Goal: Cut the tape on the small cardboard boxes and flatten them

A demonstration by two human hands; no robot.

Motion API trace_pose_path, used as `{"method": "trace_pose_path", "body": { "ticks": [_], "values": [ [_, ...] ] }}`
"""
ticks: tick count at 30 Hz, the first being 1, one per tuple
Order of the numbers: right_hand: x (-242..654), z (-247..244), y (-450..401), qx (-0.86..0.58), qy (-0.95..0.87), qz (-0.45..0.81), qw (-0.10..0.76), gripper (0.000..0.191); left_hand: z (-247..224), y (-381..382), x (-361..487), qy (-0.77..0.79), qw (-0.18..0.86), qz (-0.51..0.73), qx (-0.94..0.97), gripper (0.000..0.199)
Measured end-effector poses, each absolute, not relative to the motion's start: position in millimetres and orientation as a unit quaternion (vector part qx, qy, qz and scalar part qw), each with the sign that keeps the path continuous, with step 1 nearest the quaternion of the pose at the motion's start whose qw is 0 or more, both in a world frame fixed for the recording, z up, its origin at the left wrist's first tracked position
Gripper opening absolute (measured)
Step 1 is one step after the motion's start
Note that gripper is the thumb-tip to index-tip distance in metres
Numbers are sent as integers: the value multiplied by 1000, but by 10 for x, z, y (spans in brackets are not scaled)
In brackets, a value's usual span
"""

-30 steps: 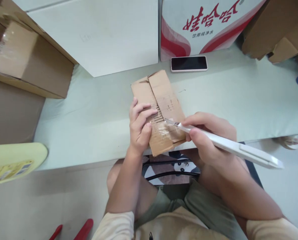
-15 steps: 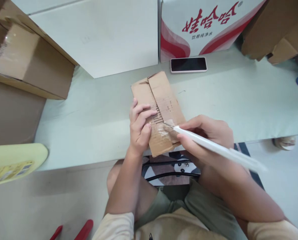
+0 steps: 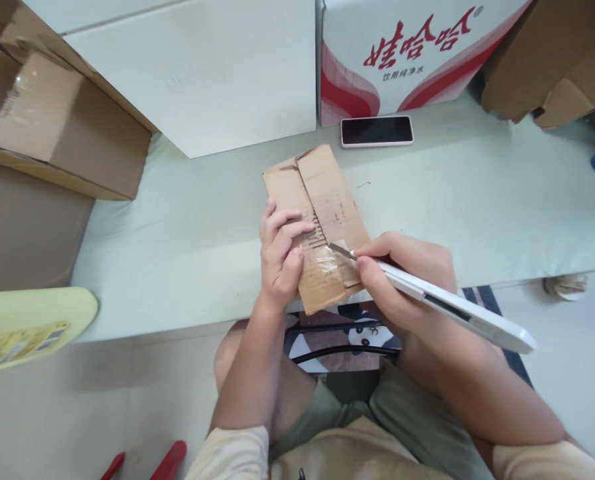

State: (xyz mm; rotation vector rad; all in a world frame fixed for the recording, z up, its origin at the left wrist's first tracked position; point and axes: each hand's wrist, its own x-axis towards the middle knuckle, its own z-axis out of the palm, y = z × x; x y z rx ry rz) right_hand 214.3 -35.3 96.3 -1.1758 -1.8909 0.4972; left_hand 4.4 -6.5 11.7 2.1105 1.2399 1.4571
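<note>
A small cardboard box [image 3: 334, 217] lies at the centre of the frame, set obliquely on the pale green table [image 3: 502, 200], its lower end at the near edge. A seam runs along its upper face, and clear tape [image 3: 327, 265] shines across the lower part. Beside the seam there are short dark lines like a barcode; the small print to the right of them is too faint to read.

The left hand [image 3: 281, 253] rests on the box's left side, with the fingers bent and slightly apart. Fingertips and thumb touch the upper face, without closing around the box. The right hand [image 3: 414, 259] has its thumb and index finger closed on a white utility knife [image 3: 477, 319], whose handle slants toward the lower right. The blade [image 3: 342, 251] has its tip at the seam, by the upper edge of the tape.

Above the box, a phone [image 3: 377, 131] with dark screen lies before a white and red carton [image 3: 347, 63]. This carton bears large red brush characters, which I cannot read with certainty, a ® sign, and smaller "饮用纯净水". At the left edge, a yellow container [image 3: 32, 303] carries a label with blurred print.
</note>
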Motion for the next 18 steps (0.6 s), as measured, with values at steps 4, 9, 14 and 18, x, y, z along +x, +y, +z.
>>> {"method": "trace_pose_path", "body": {
  "ticks": [4,9,14,18],
  "values": [
    [2130,952,-356,-467,-760,178,416,15,126,-68,44,435,144,502,733,34],
    [2131,926,-361,-432,-783,141,425,19,113,-57,47,437,136,506,731,35],
    [2138,895,-386,-436,-776,138,434,19,99,-53,57,435,134,513,728,35],
    [2126,861,-398,-446,-754,142,462,16,105,-58,66,436,141,519,722,34]
  ]
}}
